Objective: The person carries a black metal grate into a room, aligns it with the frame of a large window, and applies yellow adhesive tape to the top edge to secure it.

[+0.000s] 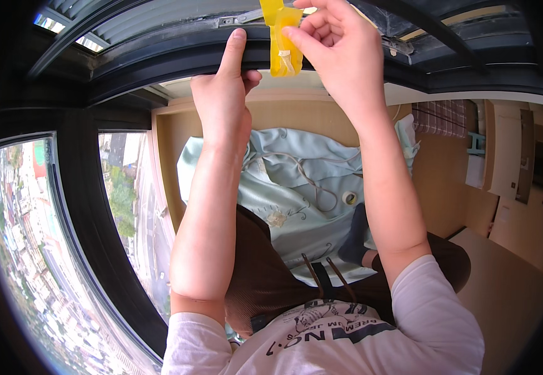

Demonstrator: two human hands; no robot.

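Observation:
My right hand (353,59) is raised at the top of the view. Its thumb and fingers pinch a bright yellow plastic strip (286,65), which hangs in front of the black window frame (159,74) and has a small white cord or tassel on its lower part. To the left of it, my left hand (221,103) grips the lower edge of the frame, thumb pointing up across it and the other fingers curled underneath, partly hidden. A metal window hinge arm (240,20) lies just above the left thumb.
Below my arms a pale green cloth (284,212) covers a wooden-edged surface, with a grey cord (309,178) and a roll of tape (349,198) on it. One foot in a dark sock (351,240) rests there. Tall windows (28,219) on the left overlook buildings far below.

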